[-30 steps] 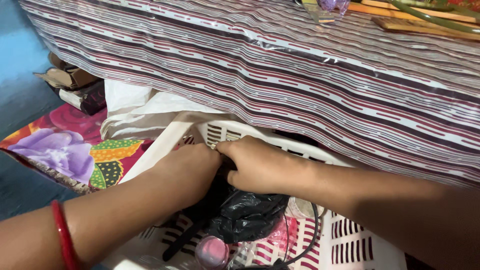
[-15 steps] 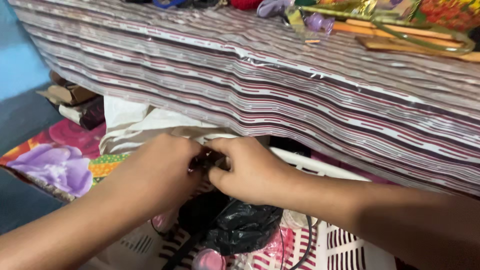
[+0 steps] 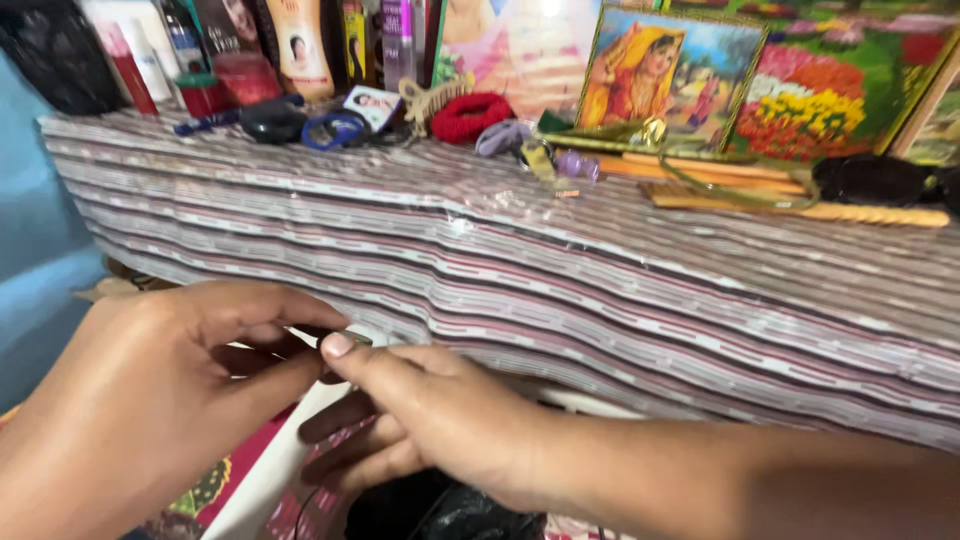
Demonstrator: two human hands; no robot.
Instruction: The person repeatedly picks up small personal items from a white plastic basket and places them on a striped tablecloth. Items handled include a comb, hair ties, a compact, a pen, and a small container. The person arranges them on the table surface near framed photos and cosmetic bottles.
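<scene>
My left hand (image 3: 170,385) and my right hand (image 3: 430,425) meet in front of the table's hanging striped cloth (image 3: 560,300). The thumbs and forefingers of both pinch a small thin object (image 3: 352,338) between them; it is mostly hidden by the fingertips, so I cannot tell its kind. Below the hands lies a crumpled black plastic bag (image 3: 440,515), with the white rim of a basket (image 3: 265,470) beside it.
On the tabletop stand bottles (image 3: 300,45), a red scrunchie (image 3: 470,115), a blue ring-shaped thing (image 3: 335,130), combs, a long wooden stick (image 3: 800,205) and framed colourful pictures (image 3: 665,75). A blue wall (image 3: 35,270) is at the left.
Both hands have risen out of the white basket to the level of the cloth's edge, still pinched together. The view has tilted up, so the tabletop items now show.
</scene>
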